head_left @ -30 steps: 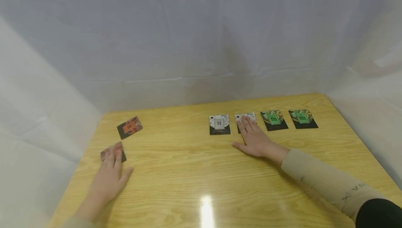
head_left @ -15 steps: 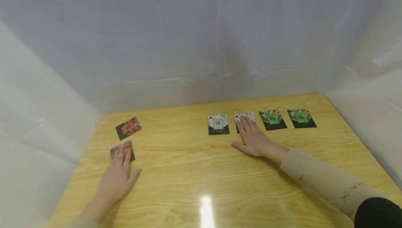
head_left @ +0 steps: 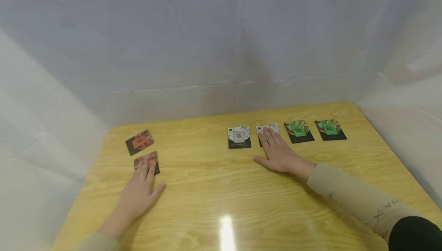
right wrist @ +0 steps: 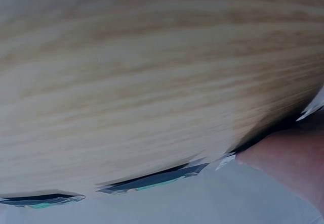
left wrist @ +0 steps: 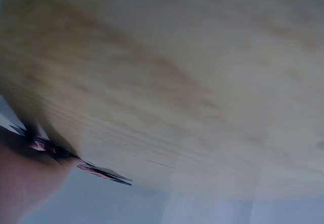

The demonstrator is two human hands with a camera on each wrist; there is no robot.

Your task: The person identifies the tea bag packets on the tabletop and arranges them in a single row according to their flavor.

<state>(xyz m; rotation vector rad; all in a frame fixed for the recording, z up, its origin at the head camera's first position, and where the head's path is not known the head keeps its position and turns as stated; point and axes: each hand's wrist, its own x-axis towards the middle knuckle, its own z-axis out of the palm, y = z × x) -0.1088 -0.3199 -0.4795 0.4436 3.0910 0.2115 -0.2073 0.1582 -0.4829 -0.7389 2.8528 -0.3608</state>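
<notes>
My left hand lies with straight fingers on a red-and-black packet, covering its lower part. Just beyond that packet, a second red-and-black packet lies tilted on the table. Over to the right, my right hand rests flat with its fingers on a white-and-black packet, whose upper edge shows. Left of those fingers is another white-and-black packet. Two green-and-black packets, a nearer one and an outer one, continue the row to the right. In the right wrist view both green packets appear edge-on.
The wooden table has its back edge close to a pale cloth backdrop. Cloth also hangs at the left and right sides. A bright reflection shines near the table's front.
My left hand has slid the lower red packet to the right and slightly away from me. The right hand stays on the white packet.
</notes>
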